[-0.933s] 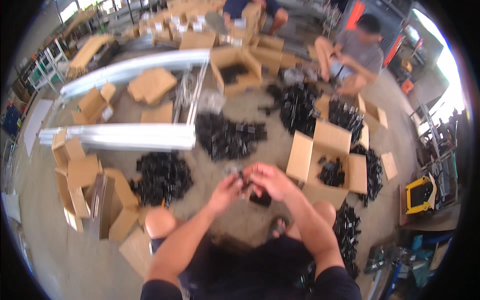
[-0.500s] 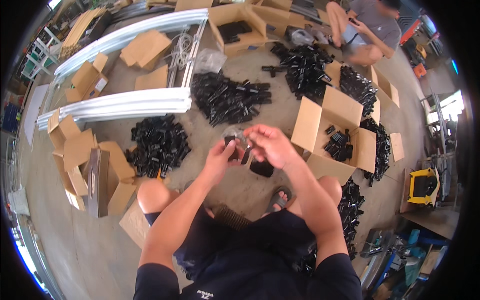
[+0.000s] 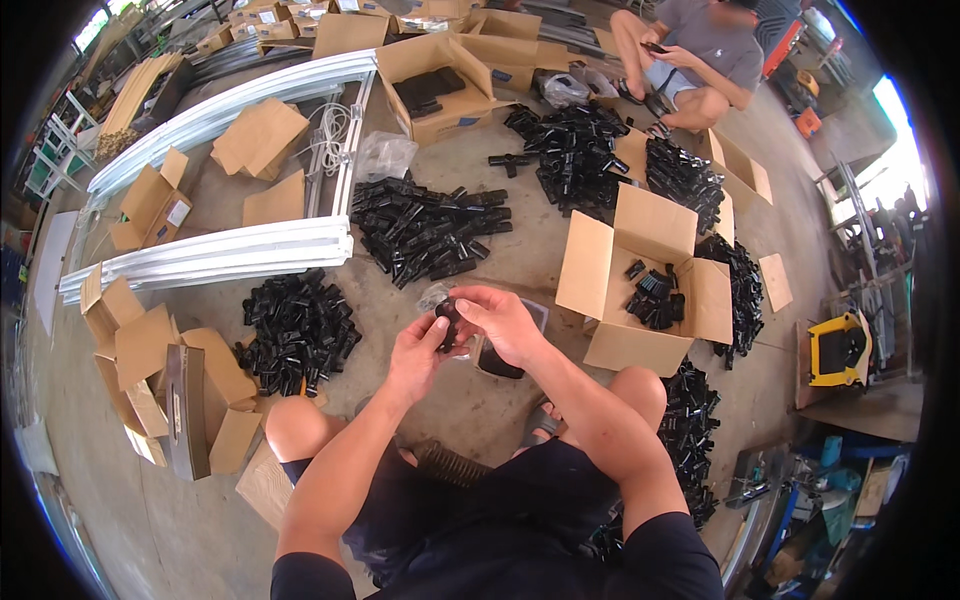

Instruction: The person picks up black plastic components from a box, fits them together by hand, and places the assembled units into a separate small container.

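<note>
Over the floor between my knees, my left hand (image 3: 415,352) grips a small black plastic fitting (image 3: 449,322) with its thumb along the side. My right hand (image 3: 503,326) meets it from the other side, its thumb and fingertips closed on the upper end of the same piece. The fingers cover much of the fitting, so its full shape is hidden. Just beyond my hands lies a crumpled clear plastic bag (image 3: 432,297). Partly under my right hand sits a small container with dark contents (image 3: 500,362).
Piles of black fittings lie ahead (image 3: 425,230), to the left (image 3: 303,325) and along the right (image 3: 690,420). An open carton (image 3: 590,265) holding some fittings stands at the right. Silver metal rails (image 3: 215,262) and torn cartons (image 3: 222,365) lie left. Another person (image 3: 690,70) sits at the far right.
My right hand has come in against the fitting in my left hand, where a gap showed between the hands before. The head view has shifted, moving the surroundings slightly left and down.
</note>
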`<action>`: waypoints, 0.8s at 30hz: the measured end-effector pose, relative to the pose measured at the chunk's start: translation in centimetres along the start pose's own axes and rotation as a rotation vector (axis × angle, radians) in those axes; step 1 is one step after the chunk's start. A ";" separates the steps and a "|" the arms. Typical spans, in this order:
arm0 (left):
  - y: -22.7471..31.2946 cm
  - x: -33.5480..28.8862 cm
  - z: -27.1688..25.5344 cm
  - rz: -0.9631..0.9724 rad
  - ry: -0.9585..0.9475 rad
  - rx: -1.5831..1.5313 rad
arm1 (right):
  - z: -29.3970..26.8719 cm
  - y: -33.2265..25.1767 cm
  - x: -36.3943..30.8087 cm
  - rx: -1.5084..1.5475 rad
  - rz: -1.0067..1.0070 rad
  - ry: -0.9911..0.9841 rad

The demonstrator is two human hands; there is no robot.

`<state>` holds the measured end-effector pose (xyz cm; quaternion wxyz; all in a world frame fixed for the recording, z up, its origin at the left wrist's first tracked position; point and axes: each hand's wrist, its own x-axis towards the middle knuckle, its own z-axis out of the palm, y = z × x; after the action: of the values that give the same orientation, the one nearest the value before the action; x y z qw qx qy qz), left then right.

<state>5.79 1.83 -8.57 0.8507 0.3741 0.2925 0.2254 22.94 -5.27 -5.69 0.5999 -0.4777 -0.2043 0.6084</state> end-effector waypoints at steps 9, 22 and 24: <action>-0.5 -0.1 -0.5 0.037 -0.005 -0.023 | 1.4 0.9 -0.2 -0.061 -0.105 -0.029; 0.7 0.0 0.3 0.133 0.003 0.032 | 1.4 0.0 -0.8 -0.362 -0.297 0.017; 0.3 0.2 0.0 0.158 -0.033 0.063 | 1.6 -0.2 -1.1 -0.378 -0.312 0.016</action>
<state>5.88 2.18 -8.41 0.8226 0.4264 0.2550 0.2766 21.54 -5.74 -4.47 0.5882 -0.5490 -0.3812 0.4554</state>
